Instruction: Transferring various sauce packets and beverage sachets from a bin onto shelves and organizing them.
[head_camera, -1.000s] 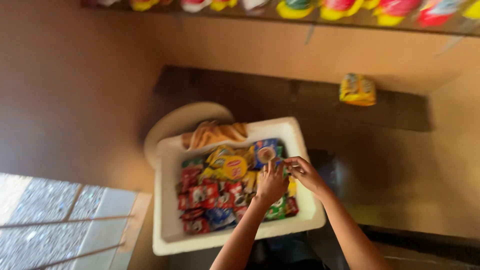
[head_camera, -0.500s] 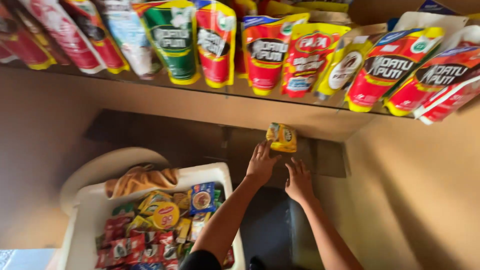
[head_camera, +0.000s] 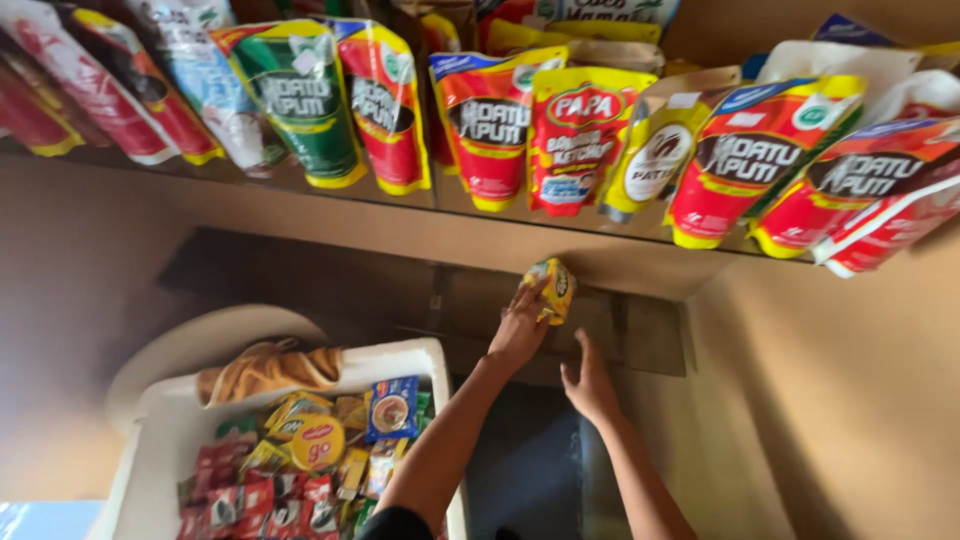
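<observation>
Yellow packet (head_camera: 551, 289) sits up at the back of the low dark shelf (head_camera: 650, 335), just under the ledge that carries the row of hanging pouches (head_camera: 575, 140). My left hand (head_camera: 520, 330) holds it, fingers (head_camera: 532, 298) wrapped round its lower edge, thumb side towards me, so it stands upright against the wall rather than lying flat. My right hand (head_camera: 588, 382) is just beside it and lower, fingers loose and spread, holding nothing, palm near the shelf as if for balance. Both arms reach forward over the dark gap. White tub (head_camera: 160, 420) stands well apart to the left, full of small sachets (head_camera: 300, 460) packed flat, with a tan cloth (head_camera: 268, 368) draped over its far rim.
</observation>
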